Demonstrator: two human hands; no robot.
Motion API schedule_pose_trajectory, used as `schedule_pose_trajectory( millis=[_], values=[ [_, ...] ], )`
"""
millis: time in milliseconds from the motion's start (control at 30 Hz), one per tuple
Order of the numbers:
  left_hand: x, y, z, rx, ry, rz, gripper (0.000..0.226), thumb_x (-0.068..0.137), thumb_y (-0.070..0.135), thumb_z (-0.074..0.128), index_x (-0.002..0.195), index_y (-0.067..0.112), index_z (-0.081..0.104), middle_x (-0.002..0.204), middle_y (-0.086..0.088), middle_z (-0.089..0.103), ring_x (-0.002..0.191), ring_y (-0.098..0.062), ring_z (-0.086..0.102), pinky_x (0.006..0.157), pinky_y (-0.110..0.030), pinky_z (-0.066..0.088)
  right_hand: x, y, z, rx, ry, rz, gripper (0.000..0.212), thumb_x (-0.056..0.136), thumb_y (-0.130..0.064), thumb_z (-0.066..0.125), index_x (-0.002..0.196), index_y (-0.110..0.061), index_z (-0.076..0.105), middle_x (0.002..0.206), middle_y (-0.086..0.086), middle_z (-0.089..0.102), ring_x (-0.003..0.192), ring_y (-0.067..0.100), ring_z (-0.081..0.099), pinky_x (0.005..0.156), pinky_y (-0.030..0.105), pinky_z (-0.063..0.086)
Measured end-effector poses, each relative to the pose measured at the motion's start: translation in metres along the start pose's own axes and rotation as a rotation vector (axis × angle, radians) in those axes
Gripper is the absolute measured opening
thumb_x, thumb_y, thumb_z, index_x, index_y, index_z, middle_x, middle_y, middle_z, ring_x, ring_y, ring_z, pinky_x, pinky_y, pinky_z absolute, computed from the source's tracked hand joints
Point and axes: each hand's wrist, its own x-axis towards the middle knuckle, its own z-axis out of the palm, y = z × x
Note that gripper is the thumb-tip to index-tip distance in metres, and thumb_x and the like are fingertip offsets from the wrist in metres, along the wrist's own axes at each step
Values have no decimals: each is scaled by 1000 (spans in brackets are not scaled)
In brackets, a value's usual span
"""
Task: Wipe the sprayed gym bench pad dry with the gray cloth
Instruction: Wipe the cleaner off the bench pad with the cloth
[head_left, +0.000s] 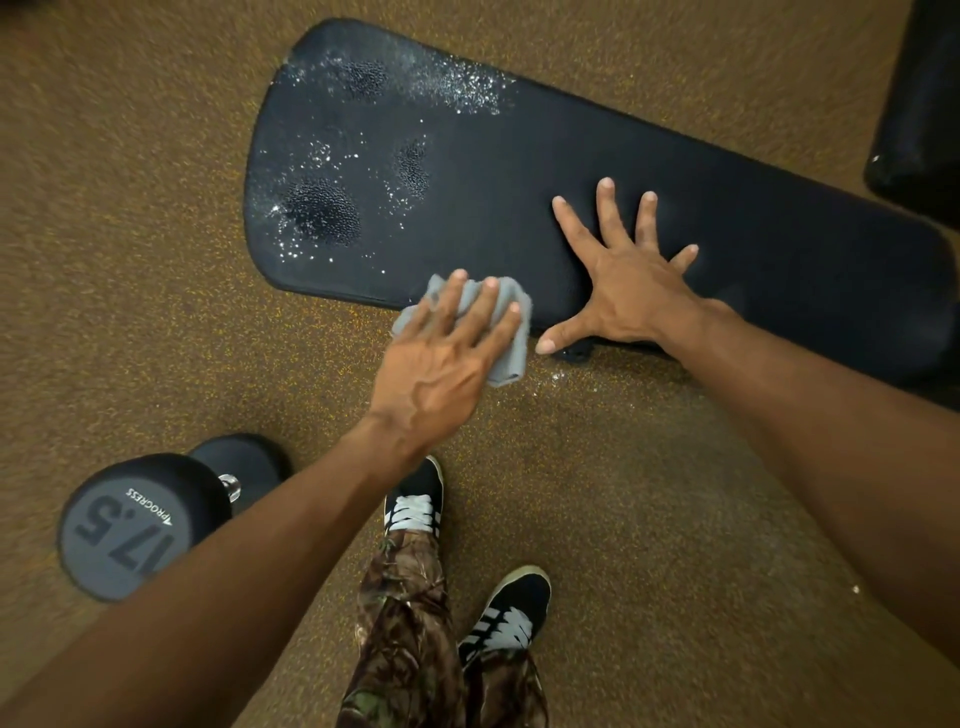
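The black bench pad (519, 171) runs from upper left to right. Spray droplets and wet patches cover its left end. My left hand (441, 358) lies flat with straight fingers on the crumpled gray cloth (511, 343) at the pad's near edge. My right hand (623, 280) is spread wide, palm down, pressing on the dry middle of the pad just right of the cloth.
A black 17.5 dumbbell (130, 525) lies on the speckled brown floor (130, 260) at lower left. My two feet in black sneakers (415, 499) stand below the pad. Another black pad (924, 114) sits at the upper right corner.
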Motion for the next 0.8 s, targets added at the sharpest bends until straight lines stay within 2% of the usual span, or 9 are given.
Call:
schedule_pose_trajectory(
  millis=[100, 267, 433, 533, 600, 667, 733, 800],
  values=[
    [25, 8, -3, 32, -8, 83, 71, 92, 20, 17, 162, 22, 5, 169, -10, 2, 155, -37, 0, 125, -47, 9, 0, 0, 2, 5, 2, -12, 145, 45, -80, 77, 147, -53, -22, 158, -5, -38, 143, 43, -32, 99, 87, 4],
    [23, -19, -12, -6, -6, -62, 69, 94, 15, 18, 162, 23, 3, 170, -7, 3, 156, -32, 0, 125, -43, 15, -1, -2, 2, 17, -13, 1, 150, 37, -85, 76, 146, -55, -23, 157, -8, -38, 143, 41, -33, 98, 86, 0],
    [-17, -25, 5, -93, -38, -142, 72, 97, 9, 31, 162, 23, 4, 170, -6, 2, 156, -32, -1, 123, -49, 21, -2, -3, -1, 22, -22, 10, 150, 37, -84, 76, 146, -55, -23, 157, -8, -38, 143, 41, -34, 99, 86, 0],
    [-13, -17, 8, -112, 6, -100, 72, 94, 6, 33, 161, 19, 10, 169, -9, 9, 155, -33, 5, 121, -48, 24, -2, -4, 1, 17, -16, 10, 150, 37, -84, 76, 146, -55, -23, 157, -8, -39, 143, 41, -34, 99, 86, 0],
    [0, -10, 1, -107, 67, -47, 72, 91, 5, 27, 161, 17, 17, 168, -11, 16, 155, -34, 10, 120, -44, 27, -1, -4, 2, 18, -15, 11, 150, 37, -85, 76, 146, -55, -23, 157, -8, -39, 143, 40, -34, 99, 86, 0],
    [14, -12, -8, -88, 58, -27, 70, 93, 6, 20, 162, 19, 14, 169, -10, 11, 155, -33, 5, 122, -41, 22, -2, -4, 1, 12, -17, 11, 150, 37, -86, 75, 145, -55, -24, 157, -8, -39, 143, 40, -33, 99, 86, 1],
    [24, -27, -16, -72, 48, -75, 68, 96, 5, 18, 162, 22, 10, 169, -9, 7, 156, -32, 2, 122, -40, 20, -2, -3, 1, 8, -24, 11, 150, 36, -86, 74, 145, -56, -24, 157, -8, -39, 143, 40, -33, 98, 86, 1],
    [25, -48, -18, -66, 70, -171, 67, 101, 1, 26, 162, 24, 10, 170, -6, 7, 156, -31, 2, 121, -41, 24, -3, -4, 1, 13, -27, 10, 149, 36, -86, 74, 145, -56, -23, 157, -8, -38, 143, 40, -33, 98, 86, 0]
  ],
)
